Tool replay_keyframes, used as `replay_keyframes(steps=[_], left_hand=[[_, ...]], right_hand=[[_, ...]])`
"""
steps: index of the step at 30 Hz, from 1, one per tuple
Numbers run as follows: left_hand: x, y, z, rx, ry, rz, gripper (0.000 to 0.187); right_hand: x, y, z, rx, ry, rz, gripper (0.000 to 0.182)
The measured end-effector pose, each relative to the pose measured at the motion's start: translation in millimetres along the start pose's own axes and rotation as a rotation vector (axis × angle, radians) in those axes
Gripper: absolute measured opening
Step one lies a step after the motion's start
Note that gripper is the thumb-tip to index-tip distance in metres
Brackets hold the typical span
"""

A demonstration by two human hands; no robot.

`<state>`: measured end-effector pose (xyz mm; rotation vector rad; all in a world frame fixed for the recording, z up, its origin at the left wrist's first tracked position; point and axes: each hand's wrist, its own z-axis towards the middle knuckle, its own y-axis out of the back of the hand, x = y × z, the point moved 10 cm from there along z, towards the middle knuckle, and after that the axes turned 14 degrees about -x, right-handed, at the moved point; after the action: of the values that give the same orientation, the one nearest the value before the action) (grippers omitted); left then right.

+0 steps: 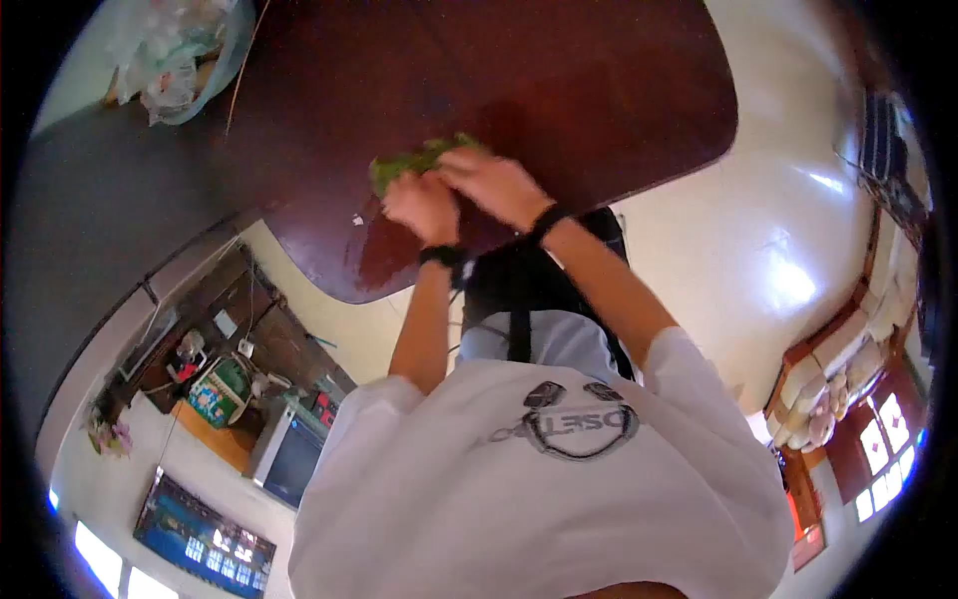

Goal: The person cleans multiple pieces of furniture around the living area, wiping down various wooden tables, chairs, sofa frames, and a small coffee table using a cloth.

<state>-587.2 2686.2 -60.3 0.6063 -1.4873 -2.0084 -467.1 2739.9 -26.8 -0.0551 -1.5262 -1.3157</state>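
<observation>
A green leafy bundle [404, 163] lies on the dark red-brown table [559, 70], close to its near edge; I cannot make out what kind of leaves they are. My left hand [424, 208] is closed at the near side of the bundle, its fingers curled against the leaves. From the right, my right hand [496, 185] reaches over with its fingers closed on the bundle's right end. Motion blur softens both hands, and their fingertips are partly hidden. A black band circles each wrist.
A small white scrap [358, 220] sits on the table left of my hands, by a wet-looking patch. Clear plastic bags [185, 60] stand at the upper left. Behind me are a television [289, 454] and a cushioned wooden sofa [833, 364].
</observation>
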Motion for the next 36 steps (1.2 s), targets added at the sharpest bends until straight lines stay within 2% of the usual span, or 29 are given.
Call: replay_keyframes(steps=[2, 3, 4, 7, 9, 11, 13, 15, 17, 21, 24, 26, 28, 29, 31, 33, 35, 36], left_hand=[[-80.2, 4.9, 7.0, -0.068, -0.08, -0.089, 0.016], [-118.9, 8.0, 5.7, -0.132, -0.148, -0.287, 0.016], [-152.8, -5.6, 7.9, 0.005, -0.094, -0.344, 0.015], [-276.1, -0.7, 11.9, 0.039, -0.21, -0.566, 0.018], [-354.8, 4.0, 4.7, -0.042, -0.278, -0.662, 0.018], [-419.5, 6.0, -8.9, -0.021, -0.338, -0.732, 0.019], [-462.6, 9.2, -21.1, -0.006, -0.379, -0.77, 0.02], [-480.5, 14.0, -30.4, -0.001, -0.411, -0.794, 0.021], [-489.2, 7.8, -42.3, 0.121, -0.513, -0.731, 0.019], [-473.6, 17.1, -67.7, 0.188, -0.659, -0.745, 0.017], [-432.2, 33.4, -97.3, 0.264, -0.726, -0.825, 0.016], [-397.3, 33.4, -121.8, 0.335, -0.824, -0.823, 0.016], [-337.3, 43.2, -126.0, 0.291, -0.828, -0.848, 0.016], [-305.0, 49.9, -123.3, 0.236, -0.844, -0.873, 0.017], [-234.5, 42.5, -114.7, 0.314, -0.774, -0.856, 0.016], [-148.0, 36.9, -100.5, 0.334, -0.664, -0.805, 0.015], [-55.1, 32.4, -83.4, 0.309, -0.537, -0.716, 0.017], [-9.3, 38.7, -75.3, 0.235, -0.468, -0.678, 0.018]], right_hand=[[-50.1, 54.7, -2.2, -0.039, -0.078, -0.082, 0.04], [-77.9, 77.3, -9.3, -0.066, -0.118, -0.141, 0.042], [-100.3, 103.0, -16.6, -0.115, -0.102, -0.208, 0.043], [-171.9, 177.7, -39.8, -0.239, -0.184, -0.401, 0.053], [-214.1, 226.2, -55.8, -0.291, -0.262, -0.431, 0.058], [-242.8, 265.8, -78.2, -0.346, -0.34, -0.476, 0.064], [-260.3, 300.0, -98.2, -0.456, -0.437, -0.453, 0.071], [-265.7, 312.3, -107.7, -0.455, -0.448, -0.424, 0.074], [-263.2, 310.8, -118.9, -0.433, -0.479, -0.437, 0.072], [-243.7, 294.7, -146.2, -0.542, -0.548, -0.436, 0.068], [-211.9, 269.4, -174.9, -0.633, -0.689, -0.452, 0.063], [-187.6, 243.9, -188.3, -0.614, -0.685, -0.479, 0.059], [-147.7, 214.5, -184.0, -0.569, -0.65, -0.496, 0.055], [-132.8, 194.0, -181.2, -0.53, -0.705, -0.395, 0.052], [-101.0, 141.1, -173.0, -0.465, -0.627, -0.323, 0.05], [-61.0, 79.7, -157.2, -0.334, -0.486, -0.174, 0.046], [-6.9, 19.5, -127.3, -0.112, -0.35, -0.008, 0.051], [24.3, -2.1, -110.4, -0.075, -0.21, 0.01, 0.048]])
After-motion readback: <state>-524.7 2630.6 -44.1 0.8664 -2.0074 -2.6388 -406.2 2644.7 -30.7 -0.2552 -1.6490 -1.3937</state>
